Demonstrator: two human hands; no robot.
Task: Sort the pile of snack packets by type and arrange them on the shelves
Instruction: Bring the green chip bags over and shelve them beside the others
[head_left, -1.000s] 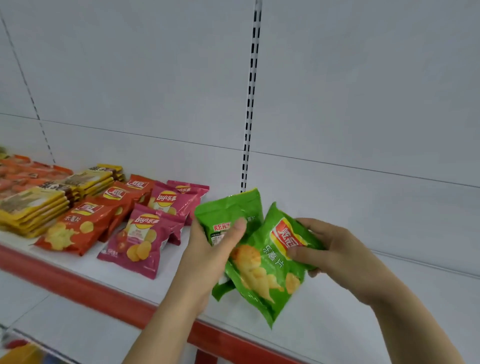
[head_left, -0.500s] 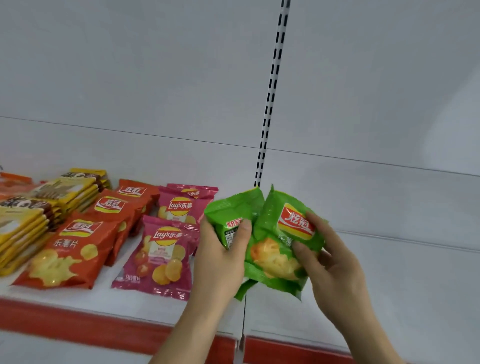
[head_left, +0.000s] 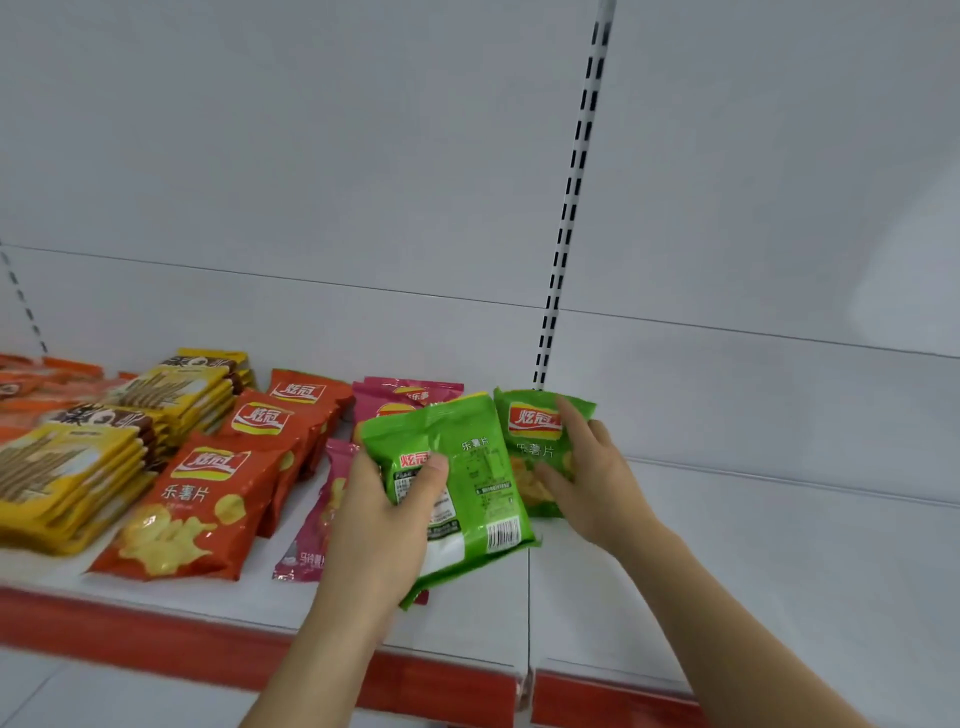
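Observation:
My left hand (head_left: 384, 525) grips a green chip packet (head_left: 478, 483) with its printed back facing me, held just above the white shelf (head_left: 727, 597). My right hand (head_left: 592, 478) lies on a second green chip packet (head_left: 530, 421), front side up, at the back of the shelf beside the slotted upright; its fingers spread over the packet. Pink chip packets (head_left: 322, 509) lie partly hidden behind my left hand. Orange chip packets (head_left: 197, 509) lie in a row to the left.
Stacks of yellow biscuit-stick packets (head_left: 62, 478) and orange packets (head_left: 31, 384) fill the shelf's left end. The shelf has a red front edge (head_left: 156, 629). The slotted upright (head_left: 566, 218) divides the white back panel. Bare shelf surface stretches to the right of my right hand.
The two green packets have come apart. My right hand carried one toward the back of the shelf and set it down, while my left hand keeps the other, now with its back showing.

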